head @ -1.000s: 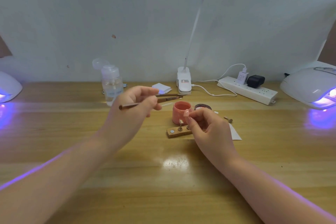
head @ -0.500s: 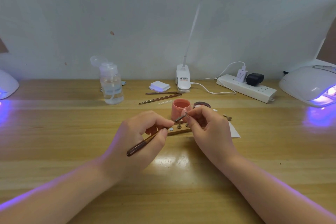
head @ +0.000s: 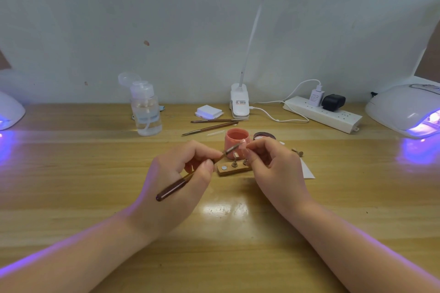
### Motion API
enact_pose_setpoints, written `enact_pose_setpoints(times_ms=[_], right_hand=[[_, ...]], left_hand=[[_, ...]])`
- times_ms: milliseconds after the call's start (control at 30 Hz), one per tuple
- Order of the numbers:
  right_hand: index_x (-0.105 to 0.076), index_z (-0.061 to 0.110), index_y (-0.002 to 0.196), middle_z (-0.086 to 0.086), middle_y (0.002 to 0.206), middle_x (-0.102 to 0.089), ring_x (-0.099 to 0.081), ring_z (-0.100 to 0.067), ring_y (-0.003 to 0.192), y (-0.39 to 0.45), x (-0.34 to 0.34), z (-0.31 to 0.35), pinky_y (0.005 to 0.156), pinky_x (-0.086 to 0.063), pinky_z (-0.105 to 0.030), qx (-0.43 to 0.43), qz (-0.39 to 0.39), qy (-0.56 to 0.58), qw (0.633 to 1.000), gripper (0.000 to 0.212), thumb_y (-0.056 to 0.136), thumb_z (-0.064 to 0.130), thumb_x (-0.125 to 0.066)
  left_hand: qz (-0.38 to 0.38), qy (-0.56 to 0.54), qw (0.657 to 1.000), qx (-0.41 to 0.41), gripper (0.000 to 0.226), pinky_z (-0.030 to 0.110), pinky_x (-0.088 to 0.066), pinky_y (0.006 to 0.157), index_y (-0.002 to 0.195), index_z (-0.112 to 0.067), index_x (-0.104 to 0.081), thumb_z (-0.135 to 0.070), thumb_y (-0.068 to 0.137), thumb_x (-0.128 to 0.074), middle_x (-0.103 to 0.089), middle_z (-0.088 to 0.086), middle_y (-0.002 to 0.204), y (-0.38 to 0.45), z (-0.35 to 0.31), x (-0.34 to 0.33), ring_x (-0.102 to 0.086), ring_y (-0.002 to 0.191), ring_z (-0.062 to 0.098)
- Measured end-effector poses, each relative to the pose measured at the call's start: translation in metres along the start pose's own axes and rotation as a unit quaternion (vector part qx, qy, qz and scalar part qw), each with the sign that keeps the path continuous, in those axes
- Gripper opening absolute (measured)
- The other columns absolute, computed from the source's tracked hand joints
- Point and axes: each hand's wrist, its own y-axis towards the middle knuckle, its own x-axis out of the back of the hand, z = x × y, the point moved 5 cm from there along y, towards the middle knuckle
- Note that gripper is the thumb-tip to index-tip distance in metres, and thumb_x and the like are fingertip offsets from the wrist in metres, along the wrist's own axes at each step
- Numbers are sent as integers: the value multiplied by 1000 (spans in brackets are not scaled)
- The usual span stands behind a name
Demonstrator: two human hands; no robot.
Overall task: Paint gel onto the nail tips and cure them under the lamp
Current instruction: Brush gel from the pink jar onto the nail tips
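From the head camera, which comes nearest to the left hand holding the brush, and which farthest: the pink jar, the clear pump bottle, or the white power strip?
Counting from the left hand, which grips the brush:
1. Pink jar, just beyond the fingers, slightly to the right.
2. Clear pump bottle, farther back on the left.
3. White power strip, at the back right by the wall.

At the back of the wooden bench, a clear pump bottle stands with its cap flipped open, and a small stack of white pads lies just beside the clip base of a white desk light. A white power strip to the right carries a white charger and a black adapter, with a white cable running from the desk light's base toward the strip.
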Motion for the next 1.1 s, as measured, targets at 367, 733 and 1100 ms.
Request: enact_pose_setpoints(times_ms=[367,733,1100], right_hand=[[-70,14,91,12,75,-68,-66,-5,72,0,0,0,67,-53,-23,-11,12,4,1000,4,88,13,-68],[-69,18,87,13,74,-67,-65,-5,71,-1,0,0,65,-50,-19,-9,5,5,1000,6,88,12,-68],[-69,15,88,13,73,-67,-64,-3,69,0,-1,-2,63,-48,-15,-25,-1,21,999,3,89,13,-67]], left_hand=[[-19,-27,999,35,16,17,-45,65,94,-35,-68,-33,84,-56,-69,-1,81,2,4,0,-57,71,11],[14,-28,999,37,18,16,-45,65,85,-29,-71,-32,79,-55,-69,-7,75,2,4,-3,-59,69,6],[-46,-31,979,194,18,25,-45,60,73,-15,-73,-21,81,-58,-66,-6,58,67,13,-3,-52,60,10]])
